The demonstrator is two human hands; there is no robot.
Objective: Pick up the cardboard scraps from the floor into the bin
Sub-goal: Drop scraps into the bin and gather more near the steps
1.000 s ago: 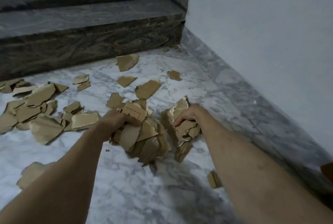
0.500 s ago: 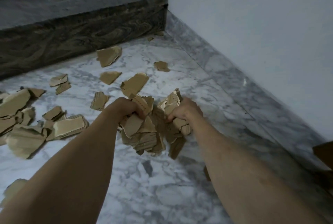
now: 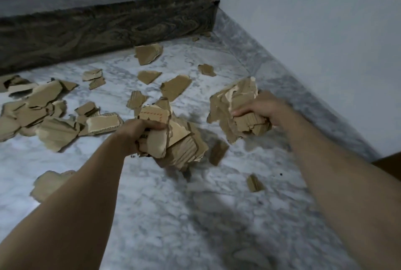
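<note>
fingers of the left hand curl tight round a thick wad of torn corrugated cardboard, one piece showing a dashed red line. the right hand clamps a second ragged bundle with fluted edges, raised apart from the first. a small piece blurs between them. more jagged brown scraps litter the veined white marble floor before a dark swirled stone step.

Two bare hands are showing: the left hand is gripping one bundle of cardboard scraps, and the right hand is gripping a second bundle. Roughly twenty loose scraps are lying on the marble floor; overlapping pieces are blurring the exact count. One stone step is standing behind.
</note>
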